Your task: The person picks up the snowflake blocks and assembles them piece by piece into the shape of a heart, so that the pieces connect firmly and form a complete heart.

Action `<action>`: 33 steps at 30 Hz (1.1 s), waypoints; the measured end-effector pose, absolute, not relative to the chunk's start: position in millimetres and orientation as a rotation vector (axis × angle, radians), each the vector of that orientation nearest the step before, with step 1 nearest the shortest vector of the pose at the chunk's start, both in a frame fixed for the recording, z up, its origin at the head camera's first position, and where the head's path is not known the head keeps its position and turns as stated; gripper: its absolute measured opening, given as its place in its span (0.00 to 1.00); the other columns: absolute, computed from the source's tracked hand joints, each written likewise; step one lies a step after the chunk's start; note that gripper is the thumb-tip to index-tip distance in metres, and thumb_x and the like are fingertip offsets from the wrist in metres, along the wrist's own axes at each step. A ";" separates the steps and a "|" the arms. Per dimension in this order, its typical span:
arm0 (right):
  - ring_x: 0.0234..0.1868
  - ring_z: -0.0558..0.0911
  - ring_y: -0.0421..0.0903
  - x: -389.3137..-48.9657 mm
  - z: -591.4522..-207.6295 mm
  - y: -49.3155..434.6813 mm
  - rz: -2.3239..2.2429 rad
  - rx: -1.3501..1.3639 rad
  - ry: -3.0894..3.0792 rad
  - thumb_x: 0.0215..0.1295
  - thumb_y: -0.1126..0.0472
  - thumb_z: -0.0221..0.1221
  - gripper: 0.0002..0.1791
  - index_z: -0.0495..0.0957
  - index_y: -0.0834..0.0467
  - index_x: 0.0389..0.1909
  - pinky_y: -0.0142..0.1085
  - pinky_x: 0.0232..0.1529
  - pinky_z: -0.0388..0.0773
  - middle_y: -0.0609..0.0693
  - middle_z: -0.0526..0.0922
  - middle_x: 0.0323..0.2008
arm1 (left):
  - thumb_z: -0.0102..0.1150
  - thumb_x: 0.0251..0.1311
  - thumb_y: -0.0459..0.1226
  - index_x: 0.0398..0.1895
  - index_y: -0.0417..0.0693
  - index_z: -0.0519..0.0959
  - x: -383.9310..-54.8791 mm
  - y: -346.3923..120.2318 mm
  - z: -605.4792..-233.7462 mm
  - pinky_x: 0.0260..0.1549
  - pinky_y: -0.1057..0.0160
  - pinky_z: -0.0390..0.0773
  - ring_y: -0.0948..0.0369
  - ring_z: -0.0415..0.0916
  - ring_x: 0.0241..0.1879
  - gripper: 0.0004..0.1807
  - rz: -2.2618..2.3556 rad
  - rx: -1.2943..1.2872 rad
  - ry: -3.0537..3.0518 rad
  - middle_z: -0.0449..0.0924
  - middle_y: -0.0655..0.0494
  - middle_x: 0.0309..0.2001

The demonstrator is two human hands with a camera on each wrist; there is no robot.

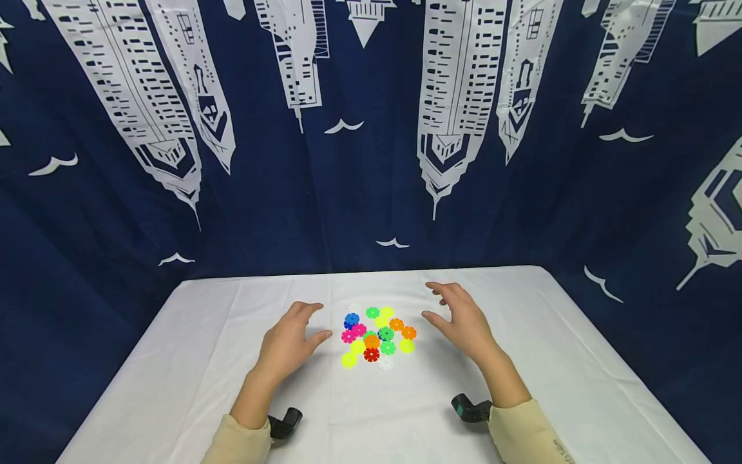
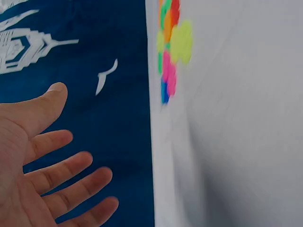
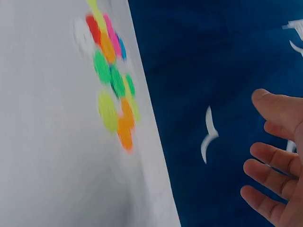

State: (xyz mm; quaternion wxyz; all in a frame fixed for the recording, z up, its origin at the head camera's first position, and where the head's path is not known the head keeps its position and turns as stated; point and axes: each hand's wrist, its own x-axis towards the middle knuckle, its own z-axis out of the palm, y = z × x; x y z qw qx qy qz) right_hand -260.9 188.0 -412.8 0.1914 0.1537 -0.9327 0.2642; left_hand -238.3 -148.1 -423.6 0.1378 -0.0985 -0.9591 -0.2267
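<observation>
Several flat, notched plastic discs lie in a loose cluster on the white tablecloth, some overlapping. Among them are a blue disc (image 1: 351, 318), a red disc (image 1: 371, 355), a green disc (image 1: 388, 348), an orange disc (image 1: 408, 332), a yellow disc (image 1: 349, 359) and a pale white disc (image 1: 385, 363). Left of the cluster hovers my left hand (image 1: 288, 343), thumb and fingers spread, holding nothing. My right hand (image 1: 464, 322) is held off to the right, fingers apart and also without anything in it. Both wrist views show relaxed fingers, with the discs blurred beyond them.
A white cloth covers the table (image 1: 220, 361). Behind it hangs a dark blue curtain (image 1: 359, 193) printed with white buildings and birds. Black wrist cameras, one on the left (image 1: 286, 423) and one on the right (image 1: 471, 408), stick out inward from the beige sleeves.
</observation>
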 end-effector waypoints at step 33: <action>0.31 0.72 0.38 -274.5 -485.5 103.1 0.965 0.550 -2.789 0.56 0.52 0.73 0.15 0.87 0.47 0.45 0.28 0.30 0.67 0.44 0.76 0.35 | 0.79 0.46 0.40 0.40 0.51 0.88 -245.0 -120.2 -477.4 0.31 0.67 0.66 0.65 0.68 0.31 0.16 -0.942 -0.467 -2.884 0.77 0.57 0.39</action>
